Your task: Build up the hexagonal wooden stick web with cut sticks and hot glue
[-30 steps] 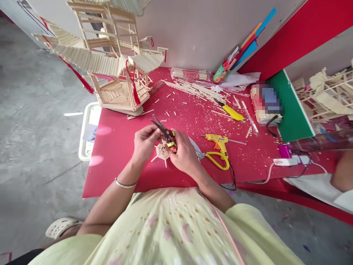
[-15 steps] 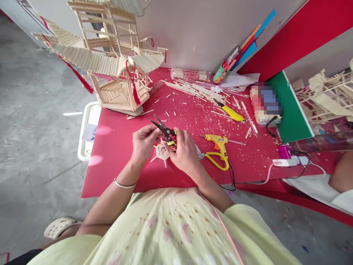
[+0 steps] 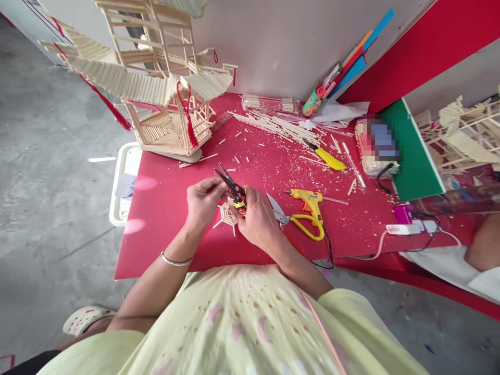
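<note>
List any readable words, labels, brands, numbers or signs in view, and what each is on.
No text can be read with certainty.
Yellow glue gun: marking on the body, too small to read.
Green cup: printed wrap, too small and blurred to read.
Pixelated patch: anything under it is unreadable.

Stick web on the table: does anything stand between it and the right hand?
Yes: the pliers, held in the right hand, overlap the upper right part of the stick web in this view. Nothing else visible stands between; the height gap can't be judged.
</note>
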Motion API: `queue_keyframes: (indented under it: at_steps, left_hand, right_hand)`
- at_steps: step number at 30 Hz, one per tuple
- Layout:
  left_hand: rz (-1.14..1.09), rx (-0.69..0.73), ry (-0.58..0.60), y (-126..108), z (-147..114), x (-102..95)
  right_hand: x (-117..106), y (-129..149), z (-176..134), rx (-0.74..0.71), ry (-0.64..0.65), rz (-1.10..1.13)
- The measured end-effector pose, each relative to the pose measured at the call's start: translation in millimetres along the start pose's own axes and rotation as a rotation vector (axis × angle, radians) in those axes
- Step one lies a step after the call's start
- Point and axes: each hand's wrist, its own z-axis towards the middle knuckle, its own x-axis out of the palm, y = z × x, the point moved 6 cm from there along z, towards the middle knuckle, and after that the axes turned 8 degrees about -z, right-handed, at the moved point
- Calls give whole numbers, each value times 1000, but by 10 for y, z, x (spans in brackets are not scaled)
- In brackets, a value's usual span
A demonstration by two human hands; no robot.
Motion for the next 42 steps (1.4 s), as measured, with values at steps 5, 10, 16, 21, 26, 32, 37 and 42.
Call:
queue_keyframes:
  at_steps: [5,10,16,21,26,32,37,42]
  left_hand:
    - [-52,-35,5,21,-11,32]
    - [-118,-91,4,79,3,33]
    - [-103,-173,26,108,37,37]
    - [263,-157,116,113,115,-97]
    - [692,-158,305,180,187,-260]
    - [970,-161,391,170,209,-247]
    - [1033,-220,406,235,218,-206]
    - [1045,-232,380,211,202,-178]
  right_hand:
    - [38,-10,-7,31,-7,47]
    - [-17,-92,67,65,-16,128]
    - [-85,-527,691,168,-55,-142]
    - [93,-697,1119,173,22,-250]
    - [-51,-497,689,22,-136,-161]
    - [3,-322,-164,-88,-58,-24]
    - [204,-313,-369,-105,-47,3]
    - [300,-326,-376,-111,-60,26]
